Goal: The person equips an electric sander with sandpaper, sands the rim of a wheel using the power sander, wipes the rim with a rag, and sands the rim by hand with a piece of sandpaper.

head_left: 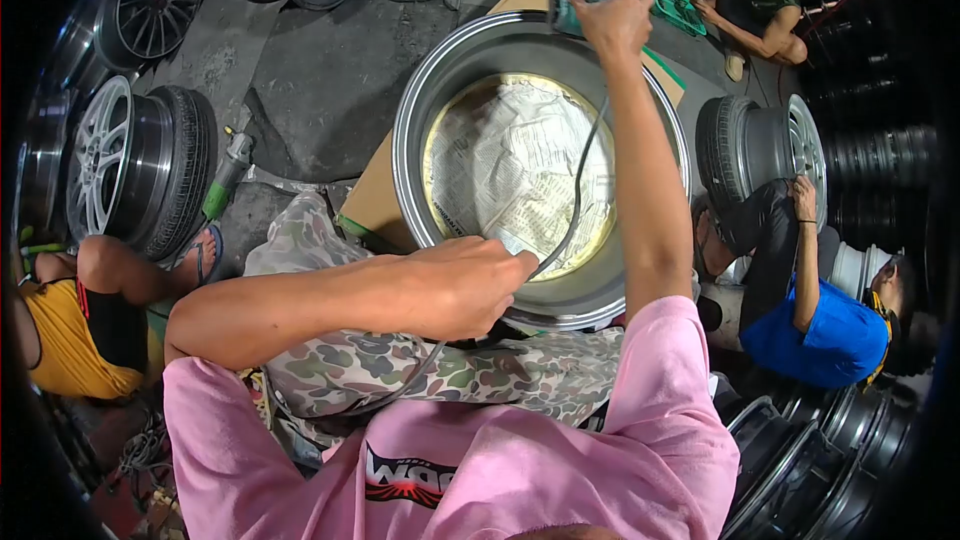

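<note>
A round, silver metal wheel rim (490,48) lies beside a flat dark-grey mat (340,90). The right hand (614,22), fingers bent, clasps a green handheld sander (568,16) at the far edge; the left hand (465,285), fist-closed over the near edge, grips a thin black cable (579,180) crossing the opening.

One sander (568,10) — three co-workers (815,330)

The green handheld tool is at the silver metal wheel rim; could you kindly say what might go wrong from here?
The green handheld tool, in the right hand alone, could skid off the silver metal wheel rim. The thin dark cable in the left hand crosses the opening and might snag. A slip inward could tear the printed newspaper inside.
</note>
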The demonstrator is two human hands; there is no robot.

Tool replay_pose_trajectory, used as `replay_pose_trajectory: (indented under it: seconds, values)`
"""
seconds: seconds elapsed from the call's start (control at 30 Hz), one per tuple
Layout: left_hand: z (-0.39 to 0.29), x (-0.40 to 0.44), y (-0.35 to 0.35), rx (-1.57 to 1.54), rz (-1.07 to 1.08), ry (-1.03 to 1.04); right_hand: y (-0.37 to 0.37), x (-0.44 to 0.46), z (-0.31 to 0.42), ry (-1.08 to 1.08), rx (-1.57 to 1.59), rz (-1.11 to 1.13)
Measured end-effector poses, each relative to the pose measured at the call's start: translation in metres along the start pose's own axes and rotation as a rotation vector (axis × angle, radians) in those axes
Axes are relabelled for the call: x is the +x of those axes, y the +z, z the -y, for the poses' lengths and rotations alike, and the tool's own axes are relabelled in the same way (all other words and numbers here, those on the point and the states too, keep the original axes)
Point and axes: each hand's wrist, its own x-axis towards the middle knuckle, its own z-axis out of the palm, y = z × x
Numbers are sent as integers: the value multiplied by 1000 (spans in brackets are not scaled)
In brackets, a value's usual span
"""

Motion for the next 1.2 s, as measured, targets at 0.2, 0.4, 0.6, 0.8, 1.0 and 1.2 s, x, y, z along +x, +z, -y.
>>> replay_pose_trajectory:
  seconds: [0.2, 0.4, 0.6, 0.8, 1.0, 1.2]
  values:
    - [7, -6, 4, -28, -60, -17, -8, -1, -11, -59, -44, 23]
    - [2, -13, -5, -56, -51, -35, -24, 14, -39, 74, -158, 17]
    - [5, -12, 1, -23, -81, 82, -5, 17, -11, -171, -134, 95]
    - [8, -20, -5, -17, -159, 67, 2, 75, -25, -198, -229, 328]
    - [11, -14, -1, 62, -135, 92, 20, 59, 5, -483, -193, 217]
    - [12, -9, 9, 85, -58, 129, -12, -18, 107, -700, 123, 448]
